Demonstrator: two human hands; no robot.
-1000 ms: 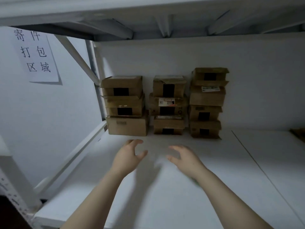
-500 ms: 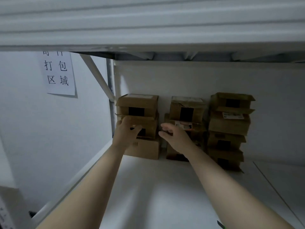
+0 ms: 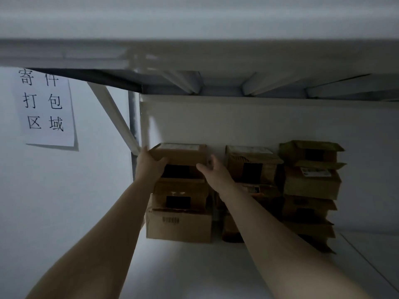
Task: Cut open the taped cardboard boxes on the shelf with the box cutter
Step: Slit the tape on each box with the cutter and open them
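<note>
Setting: a dim storage rack. A white shelf board (image 3: 194, 272) lies below, the underside of the upper shelf (image 3: 194, 55) runs overhead, and a pale back panel (image 3: 237, 121) stands behind the goods.

1. Wall (image 3: 64, 190). Far left of the grip and well apart from it. It carries a paper sign (image 3: 46, 106) with six black printed characters, higher than the hands.
2. Brace (image 3: 114, 117). White and slanted, its lower end is just above and left of the grip.
3. Left hand (image 3: 149, 167). The fingers are wrapped round the left end of the top box and the thumb lies across its front face.
4. Top box (image 3: 181, 155). Brown cardboard with a pale label on the lid and a dark patch on the front. It is clasped between both hands at the head of the left stack (image 3: 179, 214), close to the back panel. Whether it is lifted or resting cannot be told. Directly under the grip are two more boxes; the lowest has a barcode and stands on the shelf board.
5. Right hand (image 3: 216, 173). The thumb is on the front near the right edge and the fingers are curled round the right end of the top box.
6. Middle stack (image 3: 250, 167). Just right of the grip, with its lower part hidden behind the right forearm.
7. Right stack (image 3: 311, 182). Farther right of the grip and the tallest. Several flaps jut out and the second box carries a white label.
</note>
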